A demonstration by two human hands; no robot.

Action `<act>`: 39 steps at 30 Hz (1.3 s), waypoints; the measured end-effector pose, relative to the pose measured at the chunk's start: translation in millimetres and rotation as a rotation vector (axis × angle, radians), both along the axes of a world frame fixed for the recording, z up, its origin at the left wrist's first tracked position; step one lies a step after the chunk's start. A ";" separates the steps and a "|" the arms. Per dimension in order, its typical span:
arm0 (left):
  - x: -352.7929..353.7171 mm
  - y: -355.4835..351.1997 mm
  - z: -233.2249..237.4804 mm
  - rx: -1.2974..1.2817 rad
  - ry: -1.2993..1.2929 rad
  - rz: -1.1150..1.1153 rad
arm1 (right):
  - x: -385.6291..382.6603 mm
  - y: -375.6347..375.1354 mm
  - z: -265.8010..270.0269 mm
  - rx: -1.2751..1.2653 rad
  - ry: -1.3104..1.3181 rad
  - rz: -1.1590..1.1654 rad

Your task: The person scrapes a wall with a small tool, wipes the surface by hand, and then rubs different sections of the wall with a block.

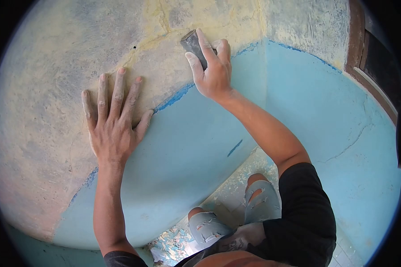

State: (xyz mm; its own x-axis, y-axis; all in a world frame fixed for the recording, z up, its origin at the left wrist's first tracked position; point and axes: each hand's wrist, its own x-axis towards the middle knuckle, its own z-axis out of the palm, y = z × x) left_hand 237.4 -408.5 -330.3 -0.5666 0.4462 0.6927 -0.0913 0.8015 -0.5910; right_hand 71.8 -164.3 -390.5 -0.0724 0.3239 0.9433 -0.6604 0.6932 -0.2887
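My left hand (113, 127) lies flat against the bare, patchy plaster wall (53, 111), fingers spread, with its thumb at the edge of the blue paint. Higher and to the right, my right hand (216, 71) grips a dark grey sanding block (192, 43) and holds it against the wall just above the paint line. The index finger stretches along the block and the thumb presses its near side. Pale dust coats the fingers of both hands. The block's underside is hidden.
Light blue paint (178, 142) covers the lower wall, and a wall corner stands right of my right hand. A brown frame (356, 35) borders a dark opening at the upper right. Paint flakes (173, 242) litter the floor by my knees. A crack (349, 144) runs through the right-hand blue wall.
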 end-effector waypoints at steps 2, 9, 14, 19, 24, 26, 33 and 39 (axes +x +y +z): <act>2.6 -2.8 -1.3 -0.008 -0.016 -0.001 | -2.2 12.6 2.7 0.187 0.008 -0.019; 0.3 1.4 0.1 -0.010 0.003 -0.015 | -36.6 47.0 22.8 -0.212 -0.104 -0.074; 0.8 -1.2 -0.8 -0.011 -0.016 0.017 | -33.4 52.2 25.2 -0.139 -0.151 -0.099; -0.7 -0.1 -1.0 0.002 -0.018 0.008 | -2.2 3.3 10.1 -0.033 -0.049 0.045; 3.3 0.4 -1.6 0.004 -0.028 0.031 | -48.8 50.1 18.0 -0.186 -0.160 -0.107; 0.5 2.9 -1.2 0.004 -0.018 0.022 | -36.1 32.7 19.9 -0.279 -0.177 -0.077; 2.1 2.3 0.0 -0.006 0.004 0.012 | -60.2 77.9 19.7 -0.256 -0.189 -0.091; -2.1 1.6 -1.2 0.002 0.010 0.009 | -17.9 40.9 -1.1 0.058 -0.100 -0.108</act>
State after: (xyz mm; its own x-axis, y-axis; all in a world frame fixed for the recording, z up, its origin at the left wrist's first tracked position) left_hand 235.3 -406.8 -331.6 -0.5640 0.4400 0.6988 -0.1042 0.8016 -0.5888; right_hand 53.9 -123.4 -391.6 -0.1347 0.2798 0.9506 -0.5507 0.7764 -0.3066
